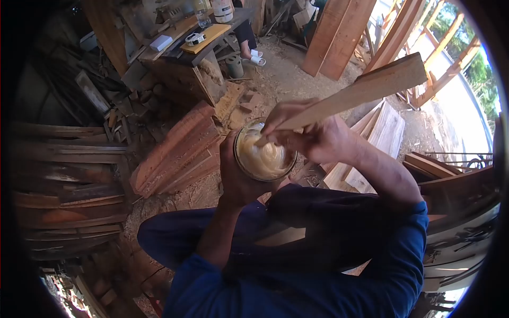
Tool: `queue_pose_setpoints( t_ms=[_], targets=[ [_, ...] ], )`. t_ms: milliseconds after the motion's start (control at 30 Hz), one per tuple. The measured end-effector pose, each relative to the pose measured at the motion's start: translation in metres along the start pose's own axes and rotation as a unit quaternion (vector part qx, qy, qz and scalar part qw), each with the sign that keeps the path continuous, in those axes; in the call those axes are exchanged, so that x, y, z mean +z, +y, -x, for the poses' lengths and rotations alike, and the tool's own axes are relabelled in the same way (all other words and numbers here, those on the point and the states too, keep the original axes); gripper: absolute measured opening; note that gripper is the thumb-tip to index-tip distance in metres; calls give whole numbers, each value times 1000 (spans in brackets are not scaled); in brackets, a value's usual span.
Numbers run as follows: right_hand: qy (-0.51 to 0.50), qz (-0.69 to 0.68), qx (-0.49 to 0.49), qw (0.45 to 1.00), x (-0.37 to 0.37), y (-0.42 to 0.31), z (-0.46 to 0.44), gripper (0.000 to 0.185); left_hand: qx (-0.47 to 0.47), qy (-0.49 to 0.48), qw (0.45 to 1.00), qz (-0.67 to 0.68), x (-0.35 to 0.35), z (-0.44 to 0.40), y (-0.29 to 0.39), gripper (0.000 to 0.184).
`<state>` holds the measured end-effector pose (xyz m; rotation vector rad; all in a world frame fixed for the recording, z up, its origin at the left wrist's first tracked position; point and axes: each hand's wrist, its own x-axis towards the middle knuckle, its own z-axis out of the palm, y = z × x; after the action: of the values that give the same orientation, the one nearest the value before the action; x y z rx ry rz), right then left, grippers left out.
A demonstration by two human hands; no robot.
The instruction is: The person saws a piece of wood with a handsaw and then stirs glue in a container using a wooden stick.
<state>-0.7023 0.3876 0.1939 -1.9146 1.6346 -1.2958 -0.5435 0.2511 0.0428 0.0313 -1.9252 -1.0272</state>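
A round, clear-walled jar [266,153] with a creamy, pale yellow paste [260,156] inside is held above my lap. My left hand [236,177] wraps round its left side and underside. My right hand [318,135] is closed on a long, flat wooden stick [366,93], whose broad end points up and to the right. The stick's lower end dips into the paste, which shows swirled ridges. My right fingers are partly blurred over the jar's rim.
A workbench [180,47] at the upper left bears a tape measure [195,39], a white box [161,43] and a bottle [202,15]. Another person's foot [246,53] shows beside it. Reddish planks [177,148], stacked boards [74,175] and pale boards [379,143] surround me.
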Motion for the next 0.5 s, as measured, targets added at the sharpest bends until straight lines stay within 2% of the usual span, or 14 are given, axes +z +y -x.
queue_pose_setpoints(
  t_ms=[33,67,100,133,167,200,233,267,300,367,433,500],
  targets=[
    [46,-32,60,997,-4,3,-1,10,0,-7,1000,2,0,3,-2,126],
    [43,55,58,996,-13,3,2,10,-11,8,999,48,2,5,-7,128],
    [40,59,56,996,-14,-1,3,10,-21,28,995,94,2,5,-10,130],
    [-2,54,-2,999,-11,-6,5,10,-36,3,999,34,-6,1,-7,133],
    [-41,45,-57,996,-7,-9,9,10,-38,4,999,34,-4,1,-1,133],
    [-38,62,-110,991,2,-10,6,8,-25,-15,998,64,-1,-1,4,132],
    [-32,61,-108,992,1,-8,5,8,-11,-38,995,94,0,-1,6,131],
    [8,24,-31,999,-4,-4,2,8,1,-47,999,11,-2,7,5,132],
    [44,-12,46,998,-8,-1,0,9,-1,-52,999,14,-6,11,4,132],
    [48,34,67,996,-13,3,5,9,-58,-28,995,78,-8,4,1,133],
    [-59,21,-98,993,-6,-1,9,9,-30,-28,998,38,-3,-1,3,134],
    [-59,8,-105,993,2,-1,6,9,2,-75,996,-46,-2,7,9,135]
  ],
)
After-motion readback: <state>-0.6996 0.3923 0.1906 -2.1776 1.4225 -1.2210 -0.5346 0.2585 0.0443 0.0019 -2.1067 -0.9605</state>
